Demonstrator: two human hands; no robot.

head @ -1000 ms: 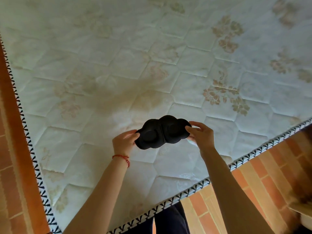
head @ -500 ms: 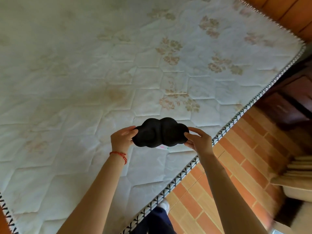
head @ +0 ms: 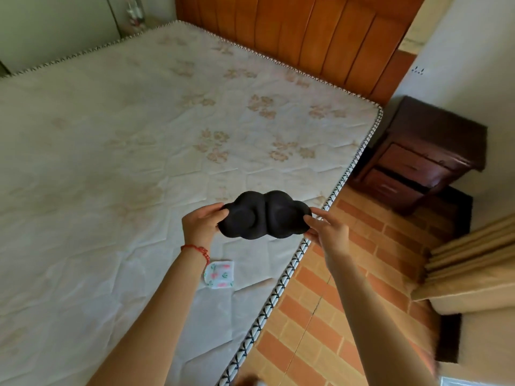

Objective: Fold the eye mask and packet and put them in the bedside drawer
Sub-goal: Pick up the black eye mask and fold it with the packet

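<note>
eye mask (head: 264,215) between both hands' fingers (head: 313,218)

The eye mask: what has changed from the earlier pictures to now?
The view lifted and turned right, bringing the nightstand, the headboard and the packet on the mattress into sight. The left hand and right hand still hold the eye mask unfolded by its ends.

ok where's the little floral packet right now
The floral packet lies on the mattress near its right edge, just below the left hand.
</note>
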